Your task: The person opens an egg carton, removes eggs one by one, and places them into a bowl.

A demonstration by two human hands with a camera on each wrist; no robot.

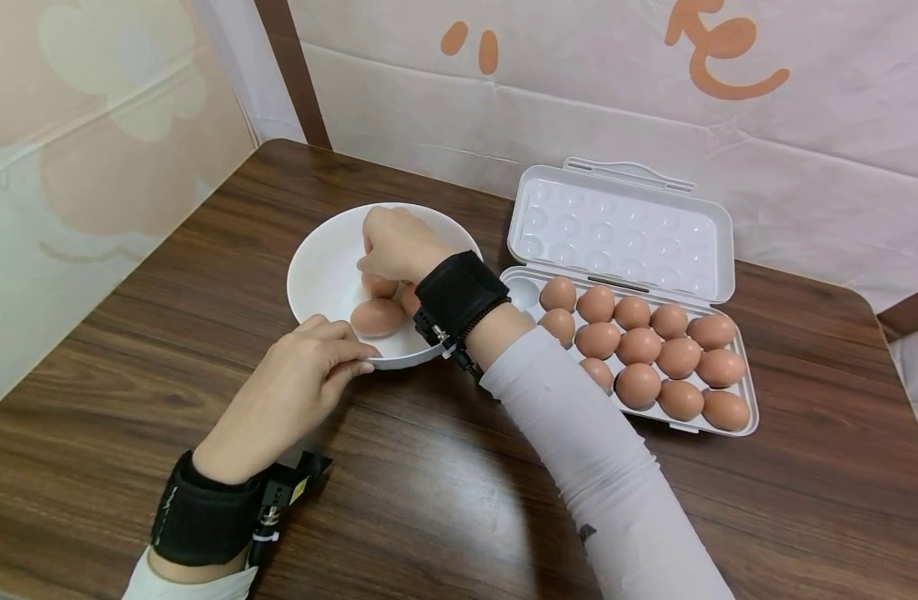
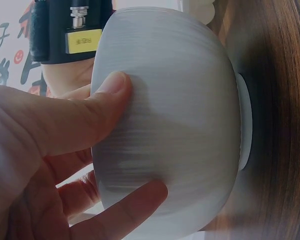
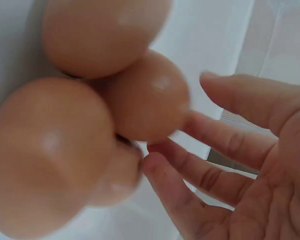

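A white bowl [image 1: 316, 250] stands on the wooden table [image 1: 428, 483] with three brown eggs in it. My left hand [image 1: 293, 392] grips the bowl's near rim; in the left wrist view its thumb [image 2: 110, 100] and a finger press on the bowl's outer wall [image 2: 180, 125]. My right hand [image 1: 394, 246] reaches down into the bowl over the eggs [image 1: 378, 317]. In the right wrist view the hand [image 3: 185, 120] has loosely spread fingers, and its fingertips [image 3: 152, 162] touch the middle egg [image 3: 150, 100], which lies between an upper egg [image 3: 100, 35] and a lower one [image 3: 45, 155].
An open white egg carton [image 1: 736, 333] stands to the right of the bowl, holding several brown eggs [image 1: 639, 358], its lid [image 1: 619, 229] tipped back against the wall. Its near-left cell [image 1: 524, 292] holds no egg. Paper-covered walls close the back and left.
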